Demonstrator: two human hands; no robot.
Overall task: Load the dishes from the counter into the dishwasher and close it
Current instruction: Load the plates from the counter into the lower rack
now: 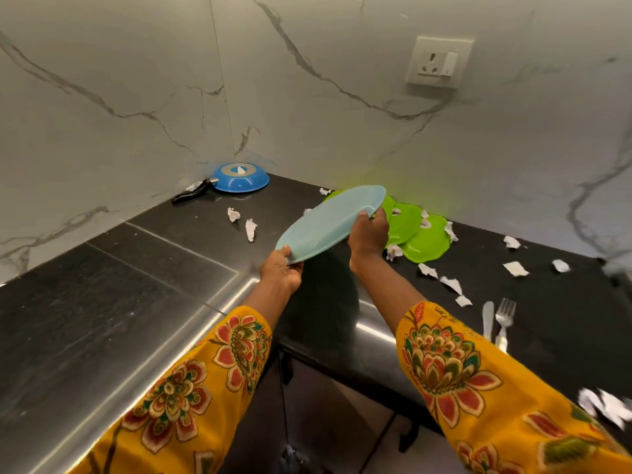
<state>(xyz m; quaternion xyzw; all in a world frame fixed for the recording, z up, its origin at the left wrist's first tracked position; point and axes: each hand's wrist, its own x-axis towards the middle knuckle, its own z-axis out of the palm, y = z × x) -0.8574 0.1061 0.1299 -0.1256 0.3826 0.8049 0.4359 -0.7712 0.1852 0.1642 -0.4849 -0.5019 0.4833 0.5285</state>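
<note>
A pale blue plate [328, 222] is lifted and tilted above the black counter [191, 241]. My left hand [281, 270] grips its near lower rim and my right hand [367, 232] grips its far right rim. Behind the right hand lie green flower-shaped plates [424, 239], overlapping on the counter by the wall. A blue pan [239, 177] with a black handle rests upside down in the far corner. A fork [504, 319] and a knife [488, 318] lie on the counter at the right. The dishwasher is not recognisable in view.
Crumpled white paper scraps [451, 283] are scattered over the counter, several near the green plates and two [250, 229] left of the blue plate. A wall socket [439, 63] sits on the marble wall. A dark gap below the counter edge opens between my arms.
</note>
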